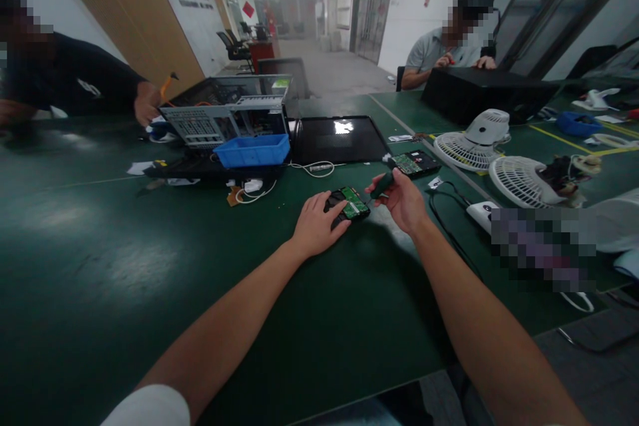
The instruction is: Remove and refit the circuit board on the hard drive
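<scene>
Clasps the hard drive [352, 208] against the worktop [339, 333] with the left hand [317, 225], grips a screwdriver [382, 186] in the right hand [403, 201], and probably risks scratching the circuit board [355, 200] by pushing aslant.

My left hand [319, 223] covers part of the drive [356, 200], and my right hand [402, 200] hides some of the green screwdriver [382, 186], whose tip is too small for me to tell if it touches. The left edge crops a dark-shirted co-worker [84, 73]; the bottom edge, my white sleeve [150, 406].
</scene>
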Available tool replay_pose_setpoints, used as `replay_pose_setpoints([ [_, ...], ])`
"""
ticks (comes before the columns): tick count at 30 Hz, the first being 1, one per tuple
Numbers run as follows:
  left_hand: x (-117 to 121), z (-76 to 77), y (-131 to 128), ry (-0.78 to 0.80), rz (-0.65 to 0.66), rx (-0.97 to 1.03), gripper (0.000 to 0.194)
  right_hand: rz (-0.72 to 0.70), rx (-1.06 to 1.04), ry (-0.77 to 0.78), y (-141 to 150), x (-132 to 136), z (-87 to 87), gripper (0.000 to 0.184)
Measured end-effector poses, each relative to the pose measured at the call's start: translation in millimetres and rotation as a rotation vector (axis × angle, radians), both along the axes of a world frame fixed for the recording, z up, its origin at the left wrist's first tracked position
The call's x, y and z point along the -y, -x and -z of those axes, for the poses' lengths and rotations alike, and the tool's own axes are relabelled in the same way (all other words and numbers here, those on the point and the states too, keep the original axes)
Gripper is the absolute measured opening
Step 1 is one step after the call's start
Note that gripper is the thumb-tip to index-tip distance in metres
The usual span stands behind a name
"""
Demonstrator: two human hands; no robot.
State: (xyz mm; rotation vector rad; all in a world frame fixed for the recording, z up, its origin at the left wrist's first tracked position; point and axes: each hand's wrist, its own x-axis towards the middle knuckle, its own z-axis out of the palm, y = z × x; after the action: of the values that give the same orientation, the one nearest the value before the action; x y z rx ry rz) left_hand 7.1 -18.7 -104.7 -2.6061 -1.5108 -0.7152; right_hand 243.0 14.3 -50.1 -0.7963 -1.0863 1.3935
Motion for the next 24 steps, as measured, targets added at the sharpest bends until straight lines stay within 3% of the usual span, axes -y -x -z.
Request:
replay_pose_setpoints([
  [11,0.7,-0.8,-0.9,0.009,-0.006,-0.002,0.055,0.019,0.119,-0.015,1.8,3.3,-4.8,0.043],
  [17,0.7,-0.9,-0.5,0.005,-0.01,-0.003,0.054,-0.028,0.074,-0.026,3.4,5.9,-5.4,0.038],
  [24,1.0,-1.7,-0.7,-0.004,-0.007,-0.002,0.054,-0.012,0.032,-0.002,5.6,4.7,-2.6,0.045],
])
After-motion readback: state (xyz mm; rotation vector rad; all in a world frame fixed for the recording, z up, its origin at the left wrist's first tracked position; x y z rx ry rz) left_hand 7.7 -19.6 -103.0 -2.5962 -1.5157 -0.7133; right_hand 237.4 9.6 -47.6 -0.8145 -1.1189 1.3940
